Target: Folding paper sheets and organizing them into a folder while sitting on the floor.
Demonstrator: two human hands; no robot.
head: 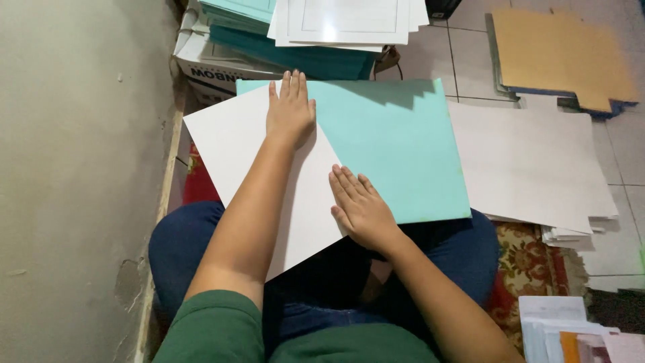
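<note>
the grey wall (74, 168) ran along the outer side of the left arm, and the tiled floor (470, 47) spread out beyond and to the right of both hands. just right of the right hand lay a wide stack of pale sheets (531, 161), their edges stepped at the near corner. past that stack, far from either hand, a piece of brown cardboard (561, 50) lay flat on the tiles.

under both hands lay the white sheet (242, 148), turned at an angle across the person's lap, and the turquoise sheet (396, 148), which the white one partly covered. the turquoise sheet reached from beneath the left fingertips out past the right hand toward the pale stack. straight ahead of the left fingertips stood a pile of turquoise and white paper (316, 33) on a box (208, 64). a red patterned rug (531, 262) showed beside the right forearm, and a small heap of mixed papers (571, 333) lay near the right elbow.

the left hand (290, 111) lay flat, fingers straight and together, pressing on the white sheet at its far edge, gripping nothing. the right hand (363, 208) also lay flat and spread, palm down where the white sheet's edge crossed the turquoise one, closed on nothing.
</note>
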